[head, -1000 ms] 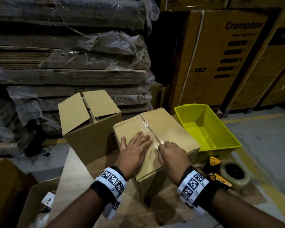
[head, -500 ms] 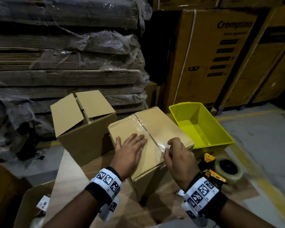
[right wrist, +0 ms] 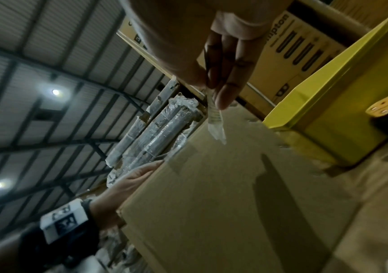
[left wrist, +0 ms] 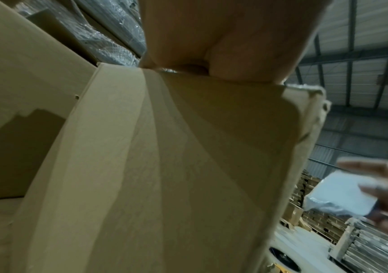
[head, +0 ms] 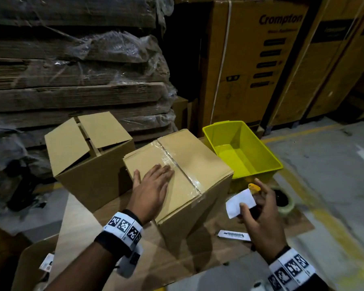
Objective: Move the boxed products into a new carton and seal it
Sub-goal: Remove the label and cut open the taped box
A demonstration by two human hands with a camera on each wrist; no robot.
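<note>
Carton (head: 189, 164), taped along its top seam, sits under the left hand (head: 153, 190), whose straight fingers press flat on it. Right hand (head: 261, 213), clear of the carton's near corner, pinches a white slip (head: 240, 203). Beyond it: yellow bin (head: 267, 160), tape roll (head: 284, 201); open box (head: 88, 156) beyond the left hand; cutter (head: 233, 235) below the right.
</note>
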